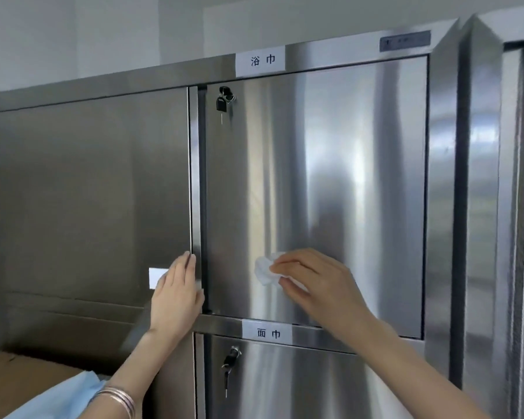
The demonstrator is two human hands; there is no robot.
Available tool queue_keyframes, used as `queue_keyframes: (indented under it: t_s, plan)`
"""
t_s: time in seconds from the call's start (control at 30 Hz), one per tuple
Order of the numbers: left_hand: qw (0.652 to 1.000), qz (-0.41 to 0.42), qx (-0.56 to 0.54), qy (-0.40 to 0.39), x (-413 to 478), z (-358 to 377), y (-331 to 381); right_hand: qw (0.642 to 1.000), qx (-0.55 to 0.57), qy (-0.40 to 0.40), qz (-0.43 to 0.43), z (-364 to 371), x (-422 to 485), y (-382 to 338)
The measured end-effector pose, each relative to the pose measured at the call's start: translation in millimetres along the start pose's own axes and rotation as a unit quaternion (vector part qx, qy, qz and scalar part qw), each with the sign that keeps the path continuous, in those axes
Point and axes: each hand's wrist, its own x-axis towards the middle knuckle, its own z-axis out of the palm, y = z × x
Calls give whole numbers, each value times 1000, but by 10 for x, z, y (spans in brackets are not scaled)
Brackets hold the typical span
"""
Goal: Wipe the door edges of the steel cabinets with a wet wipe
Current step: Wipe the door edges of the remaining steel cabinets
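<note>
At the front of the tall brushed stainless steel cabinet (442, 176), the upper right steel door (330, 176) carried the work, with the left steel door (88, 192) just beside it. Between them ran the narrow vertical steel door edge (195, 176), bordered by a dark gap.

The left hand (176, 294) lay flat, its fingers (185, 267) straight and resting against that edge low down, holding nothing. The right hand (315, 282) pressed a crumpled white wet wipe (263, 269) to the lower face of the right door, its fingers (288, 264) curled and pinching the wad. The wipe sat well apart from the edge.

Risks noted, as judgement:
- The wipe was on the door face, not the edge, so the edges could be missed or only partly covered.
- If either door swung, the left fingertips by the gap could be nipped.
- The wipe was bunched small. On a narrow edge it could slip from the pinch, or bare skin could drag along the steel rim.
- The black-headed keys (224, 99) hanging from the upper lock could be snagged on an upward pass.
</note>
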Motion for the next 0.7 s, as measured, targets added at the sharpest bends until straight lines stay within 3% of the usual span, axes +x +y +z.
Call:
queue_keyframes:
  t_s: [0.3, 0.7]
  plan:
    - [998, -34, -50, -1, 327, 371, -21, 998, -67, -10, -8, 243, 193, 146]
    - [995, -59, -73, 42, 125, 204, -66, 999, -34, -23, -12, 332, 222, 85]
